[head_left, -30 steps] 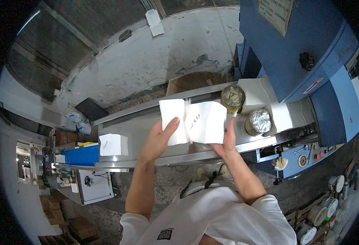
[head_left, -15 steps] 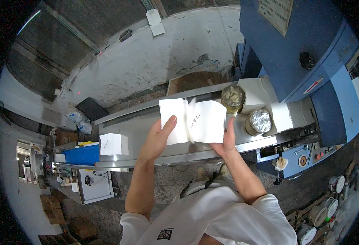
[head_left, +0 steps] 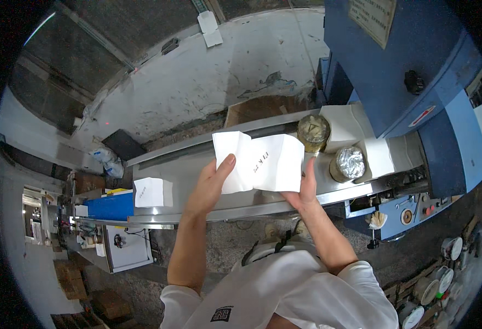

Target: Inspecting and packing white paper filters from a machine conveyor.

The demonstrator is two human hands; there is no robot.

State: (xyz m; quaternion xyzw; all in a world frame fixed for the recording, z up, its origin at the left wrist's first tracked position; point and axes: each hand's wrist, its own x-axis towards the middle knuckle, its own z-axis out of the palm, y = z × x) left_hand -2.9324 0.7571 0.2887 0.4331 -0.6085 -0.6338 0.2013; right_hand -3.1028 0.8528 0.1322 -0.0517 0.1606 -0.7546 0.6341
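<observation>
A white book block (head_left: 286, 164) lies spread in front of me, held above the metal table, with a small dark printed mark on its right-hand page. My left hand (head_left: 209, 186) grips the left side, thumb on top of the pages and the other fingers hidden beneath. On the other side, my right hand (head_left: 305, 183) supports the lower right corner. Its thumb stands up along the edge, while the remaining fingers pass underneath. A similar white block (head_left: 149, 193) rests at the left end of the metal table (head_left: 189, 192).
Two round, shiny-topped containers (head_left: 348, 164) stand on the right, against stacks of white paper (head_left: 344, 125). Beyond them rises a large blue machine (head_left: 394, 82). A blue panel (head_left: 109, 207) is at the far left. The table's metal front edge (head_left: 230, 211) runs before me.
The loose pages standing up near the book block's middle have come down flat, and the printed page shows more fully. Both hands stay nearly where they were.
</observation>
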